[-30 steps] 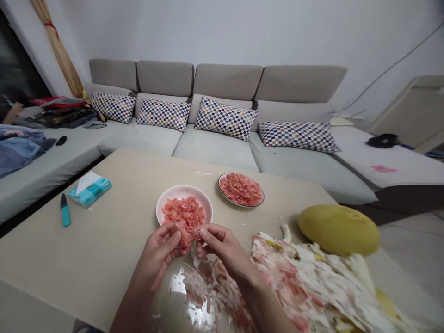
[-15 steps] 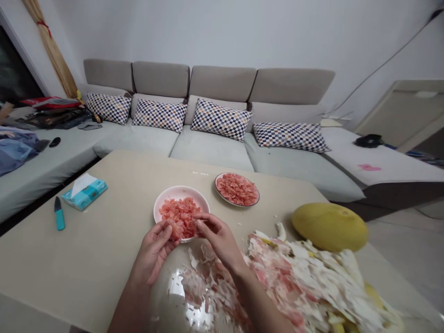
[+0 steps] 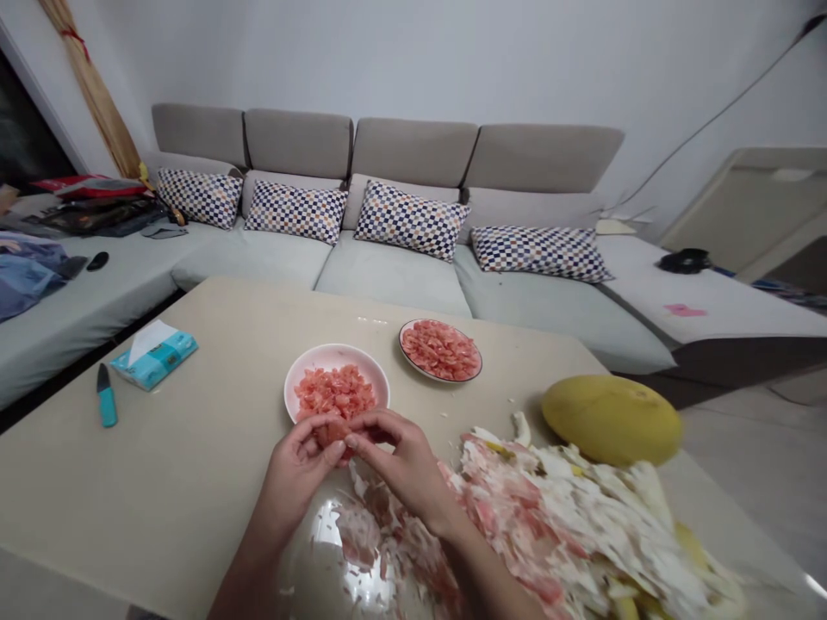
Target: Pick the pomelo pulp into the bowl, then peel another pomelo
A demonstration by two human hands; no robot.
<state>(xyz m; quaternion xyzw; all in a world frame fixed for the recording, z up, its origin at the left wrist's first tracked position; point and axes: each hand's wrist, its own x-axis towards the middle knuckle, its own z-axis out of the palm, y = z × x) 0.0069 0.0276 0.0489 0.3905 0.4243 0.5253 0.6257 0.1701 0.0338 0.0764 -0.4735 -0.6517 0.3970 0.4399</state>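
Note:
A piece of red pomelo flesh [image 3: 333,433] is held at the near rim of a white bowl [image 3: 294,366]. My left hand [image 3: 298,461] grips it from the left, thumb on top and fingers beneath. My right hand [image 3: 401,456] pinches its right end between thumb and forefinger, so both hands meet on it. Loose red pomelo pulp [image 3: 336,390] fills the middle of the bowl. Just beyond, to the right, a dark-rimmed plate [image 3: 419,372] carries more pulp. Pomelo membrane scraps [image 3: 368,534] lie under my right forearm.
On the right are a heap of white and pink peel [image 3: 581,525] and a whole yellow pomelo [image 3: 611,419]. At the table's left lie a teal-handled knife [image 3: 107,405] and a tissue pack [image 3: 155,357]. A grey sofa [image 3: 394,280] runs behind the table [image 3: 194,448].
My right hand has moved left and closed in on the pomelo piece, pinching it beside my left hand. The piece has shifted slightly toward the right, over the bowl's near rim.

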